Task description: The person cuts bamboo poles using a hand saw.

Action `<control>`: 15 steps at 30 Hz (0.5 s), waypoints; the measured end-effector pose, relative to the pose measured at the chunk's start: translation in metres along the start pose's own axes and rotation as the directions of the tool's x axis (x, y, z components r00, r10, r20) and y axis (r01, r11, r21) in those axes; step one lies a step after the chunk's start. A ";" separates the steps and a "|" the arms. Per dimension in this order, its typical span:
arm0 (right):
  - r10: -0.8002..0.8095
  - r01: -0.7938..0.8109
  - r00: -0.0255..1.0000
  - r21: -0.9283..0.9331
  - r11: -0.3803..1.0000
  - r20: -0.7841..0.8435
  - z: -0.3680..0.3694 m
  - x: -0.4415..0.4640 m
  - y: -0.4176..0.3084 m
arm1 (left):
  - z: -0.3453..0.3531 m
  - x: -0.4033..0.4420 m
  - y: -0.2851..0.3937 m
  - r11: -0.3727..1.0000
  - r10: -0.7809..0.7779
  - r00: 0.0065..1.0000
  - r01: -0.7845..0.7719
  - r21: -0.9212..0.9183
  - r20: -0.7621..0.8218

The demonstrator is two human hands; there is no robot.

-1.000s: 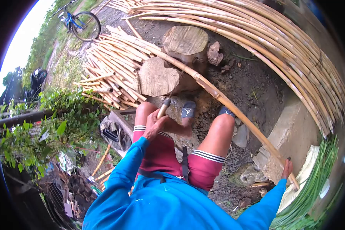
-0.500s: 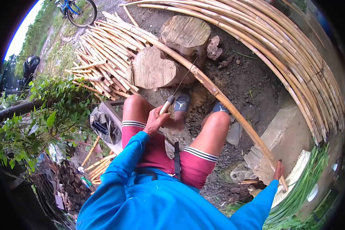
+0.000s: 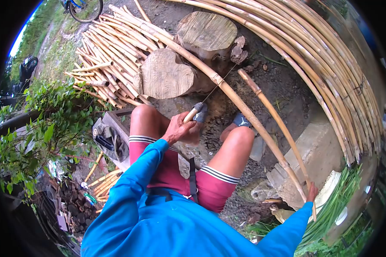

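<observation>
Since the earlier frame, the shorter bamboo pole (image 3: 275, 113) has swung rightward, its upper end now apart from the longer bamboo pole (image 3: 238, 100). At lower right, the right hand (image 3: 312, 192), arm stretched out, appears to grip the shorter pole's lower end, fingertips hidden. Left of centre, the left hand (image 3: 176, 129), elbow bent, is wrapped around a knife handle (image 3: 193, 113); its thin blade (image 3: 214, 89) crosses the longer pole at upper centre. Beyond are two tree stumps (image 3: 165, 75). Progress looks partial: short bamboo lengths (image 3: 116, 47) lie piled upper left, seemingly done; long bamboo poles (image 3: 317, 68) remain upper right.
</observation>
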State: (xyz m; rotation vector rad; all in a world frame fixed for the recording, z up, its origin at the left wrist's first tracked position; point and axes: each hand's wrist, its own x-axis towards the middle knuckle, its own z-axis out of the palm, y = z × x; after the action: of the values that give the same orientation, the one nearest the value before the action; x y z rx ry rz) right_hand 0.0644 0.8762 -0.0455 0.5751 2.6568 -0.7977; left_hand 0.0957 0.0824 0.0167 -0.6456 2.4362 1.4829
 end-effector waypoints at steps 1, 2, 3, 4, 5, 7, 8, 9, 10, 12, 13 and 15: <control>-0.018 0.011 0.997 -0.091 0.996 -0.079 0.003 -0.003 -0.012 | 0.001 0.002 -0.004 1.000 0.000 1.000 0.000 -0.008 0.000; -0.043 0.014 0.987 -0.182 0.983 -0.154 0.005 -0.003 -0.026 | 0.003 0.003 -0.009 1.000 0.000 1.000 0.000 -0.015 0.001; -0.040 0.010 0.986 -0.183 0.983 -0.159 0.008 0.003 -0.028 | 0.004 0.006 -0.014 1.000 0.003 1.000 -0.003 -0.017 0.005; -0.080 0.028 0.980 -0.272 0.962 -0.182 0.013 0.009 -0.029 | 0.005 0.007 -0.019 0.999 0.010 1.000 -0.010 -0.048 -0.007; -0.121 0.043 0.973 -0.358 0.933 -0.198 0.018 0.014 -0.031 | 0.007 0.007 -0.024 0.997 0.015 1.000 -0.016 -0.077 -0.020; -0.052 -0.010 0.984 -0.342 0.940 -0.173 0.030 0.028 -0.045 | 0.009 0.007 -0.032 0.995 0.012 1.000 -0.014 -0.102 -0.016; 0.013 -0.061 0.989 -0.330 0.942 -0.146 0.036 0.034 -0.052 | 0.009 0.007 -0.034 0.991 0.010 1.000 -0.012 -0.131 -0.014; 0.017 -0.065 0.989 -0.330 0.942 -0.146 0.042 0.041 -0.051 | 0.009 0.007 -0.034 0.992 0.009 1.000 -0.010 -0.130 -0.010; 0.005 -0.050 0.992 -0.360 0.932 -0.126 0.051 0.051 -0.048 | 0.008 0.007 -0.031 0.990 0.000 1.000 -0.002 -0.144 -0.012; -0.003 -0.039 0.994 -0.392 0.919 -0.107 0.056 0.060 -0.057 | 0.009 0.006 -0.026 0.987 -0.008 1.000 0.007 -0.161 -0.009; 0.034 -0.058 0.997 -0.391 0.919 -0.068 0.056 0.056 -0.078 | 0.008 0.005 -0.023 0.985 -0.038 0.999 0.039 -0.165 0.007; 0.071 -0.073 0.997 -0.393 0.917 -0.020 0.062 0.059 -0.092 | 0.006 0.004 -0.021 0.983 -0.076 0.997 0.078 -0.168 0.020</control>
State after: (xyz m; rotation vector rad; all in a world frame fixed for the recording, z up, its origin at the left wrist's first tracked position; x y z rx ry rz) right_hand -0.0186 0.7870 -0.0763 0.5601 2.6750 -0.2239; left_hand 0.1022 0.0786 -0.0048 -0.7516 2.2651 1.6682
